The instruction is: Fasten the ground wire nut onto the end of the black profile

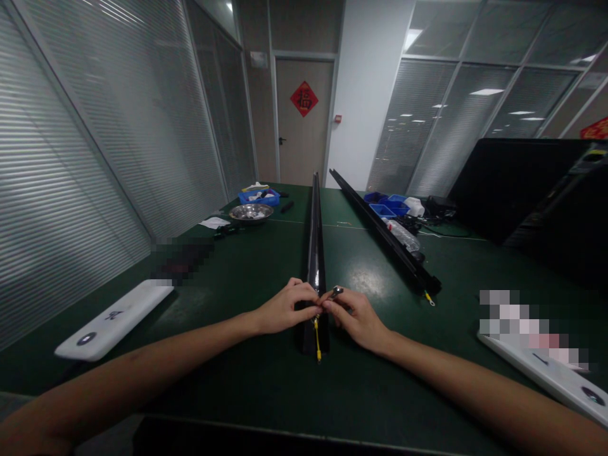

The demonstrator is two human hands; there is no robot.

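A long black rail [314,247] lies lengthwise on the green table, its near end in front of me. Over that end my left hand [287,307] is closed, thumb and fingertips pinched at the rail; whatever they grip is hidden. Beside it, almost fingertip to fingertip, my right hand [357,316] is closed around a small shiny metal tool [336,292], whose rounded end sticks up past the fingers; its exact kind is not plain. A short yellow wire [318,339] with a terminal hangs toward me from just below the pinched fingertips.
A second black rail [384,234] lies slanted to the right, with a yellow ring-terminal lead [430,298] at its end. Farther back are a metal bowl [251,213], blue bins [382,210] and a plastic bottle [403,236]. White devices [116,322] flank both sides.
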